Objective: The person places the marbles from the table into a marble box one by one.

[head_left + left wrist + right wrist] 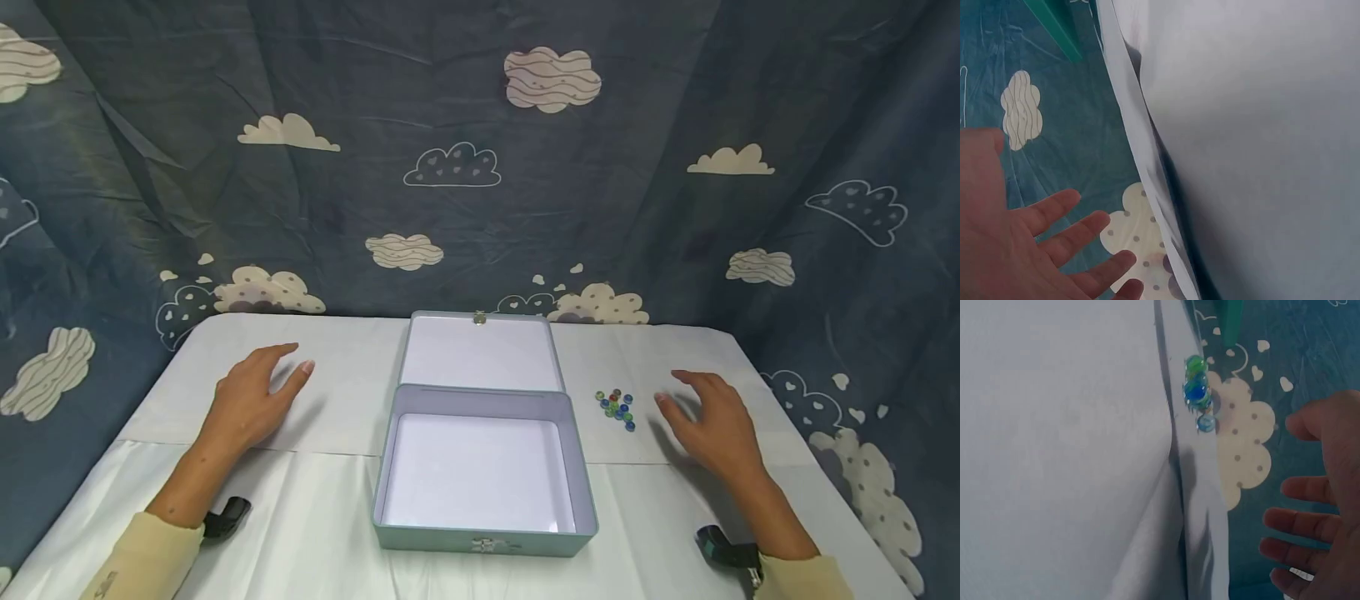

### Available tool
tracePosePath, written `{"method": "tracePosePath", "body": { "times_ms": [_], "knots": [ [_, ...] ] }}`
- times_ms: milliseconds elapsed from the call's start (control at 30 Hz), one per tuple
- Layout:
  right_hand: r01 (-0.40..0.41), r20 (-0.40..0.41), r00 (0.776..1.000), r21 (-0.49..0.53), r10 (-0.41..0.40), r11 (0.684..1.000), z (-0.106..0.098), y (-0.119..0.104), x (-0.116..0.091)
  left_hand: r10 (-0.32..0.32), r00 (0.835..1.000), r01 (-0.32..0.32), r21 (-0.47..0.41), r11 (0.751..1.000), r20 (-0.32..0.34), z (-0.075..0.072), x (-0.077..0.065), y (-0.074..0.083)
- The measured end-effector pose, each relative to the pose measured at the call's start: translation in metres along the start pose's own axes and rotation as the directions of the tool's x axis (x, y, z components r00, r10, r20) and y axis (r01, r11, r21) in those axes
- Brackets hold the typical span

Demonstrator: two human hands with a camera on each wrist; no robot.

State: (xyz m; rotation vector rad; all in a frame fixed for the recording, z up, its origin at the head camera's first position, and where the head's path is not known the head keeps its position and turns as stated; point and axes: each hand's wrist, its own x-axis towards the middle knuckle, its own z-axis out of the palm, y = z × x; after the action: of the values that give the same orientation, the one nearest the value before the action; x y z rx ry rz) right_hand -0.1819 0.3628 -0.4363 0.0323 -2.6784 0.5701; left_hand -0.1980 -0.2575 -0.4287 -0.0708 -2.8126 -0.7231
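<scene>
A pale green metal box stands at the middle of the table, its hinged lid tipped back and its white inside bare. Right of it lies a loose cluster of glass marbles in blue, green and red; the right wrist view shows these marbles close up. My left hand hovers left of the box, fingers spread and holding nothing, as the left wrist view of that hand confirms. To the right of the marbles, my right hand is held apart from them, its fingers relaxed.
A white cloth with fold lines covers the table. Behind it hangs a dark blue curtain printed with clouds. A green bar shows at the top of the left wrist view. Black wrist devices sit on both arms.
</scene>
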Motion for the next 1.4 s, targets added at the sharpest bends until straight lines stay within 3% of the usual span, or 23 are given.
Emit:
{"method": "tracePosePath", "body": {
  "times_ms": [233, 900, 1200, 1400],
  "knots": [
    [0.012, 0.013, 1.000, 0.005, -0.012, 1.000, -0.001, -0.008, 0.000, -0.002, 0.999, 0.004, -0.078, 0.997, 0.038, 0.004, -0.004, 0.010],
    [0.097, 0.001, 0.995, 0.045, -0.097, 0.994, 0.006, -0.026, -0.006, 0.087, 0.993, -0.069, -0.216, 0.974, 0.075, 0.009, -0.017, 0.038],
    [0.137, 0.010, 0.990, 0.066, -0.138, 0.988, 0.007, -0.030, -0.008, 0.150, 0.984, -0.114, -0.315, 0.942, 0.093, 0.019, -0.022, 0.047],
    [0.156, 0.044, 0.986, 0.072, -0.159, 0.985, 0.010, -0.032, -0.009, 0.196, 0.974, -0.134, -0.407, 0.903, 0.113, 0.025, -0.026, 0.055]
  ]
}}
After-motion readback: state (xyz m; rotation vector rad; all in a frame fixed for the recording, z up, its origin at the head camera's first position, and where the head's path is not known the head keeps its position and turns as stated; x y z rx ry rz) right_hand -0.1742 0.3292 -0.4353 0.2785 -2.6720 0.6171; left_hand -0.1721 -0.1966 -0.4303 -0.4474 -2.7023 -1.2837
